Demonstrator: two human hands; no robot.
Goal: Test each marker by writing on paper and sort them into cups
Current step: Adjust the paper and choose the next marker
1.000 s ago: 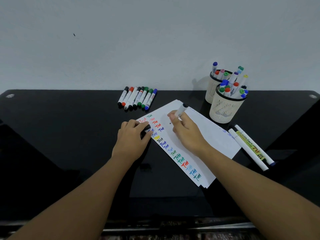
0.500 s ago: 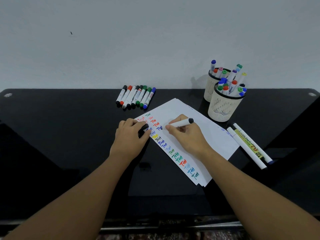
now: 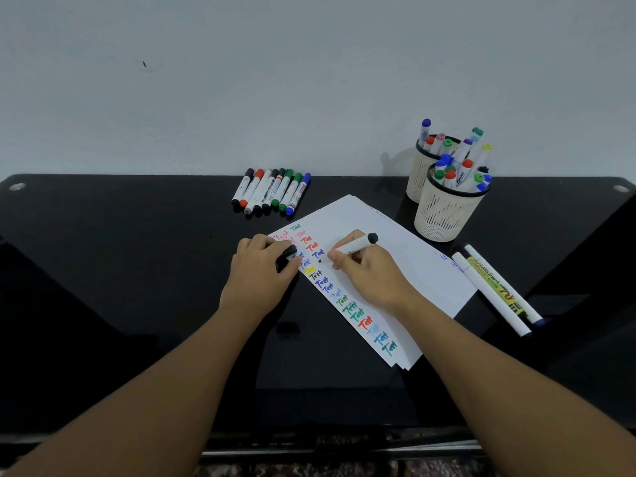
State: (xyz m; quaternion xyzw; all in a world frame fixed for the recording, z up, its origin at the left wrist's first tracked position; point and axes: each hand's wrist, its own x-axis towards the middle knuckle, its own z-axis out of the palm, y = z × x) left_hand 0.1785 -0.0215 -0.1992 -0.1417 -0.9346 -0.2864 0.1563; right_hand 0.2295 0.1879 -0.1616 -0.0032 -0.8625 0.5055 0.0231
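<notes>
Beside paper (image 3: 395, 242), two slotted cups (image 3: 444, 218), capped markers (image 3: 457, 170) upright

Both forearms were bare up to the lower edge of the frame. The left hand (image 3: 258, 273) and the right hand (image 3: 371, 273) wore nothing.

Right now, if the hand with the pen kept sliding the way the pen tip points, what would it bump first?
Probably the left hand, which holds a black cap. The right hand aims its pen leftward across the paper.
</notes>
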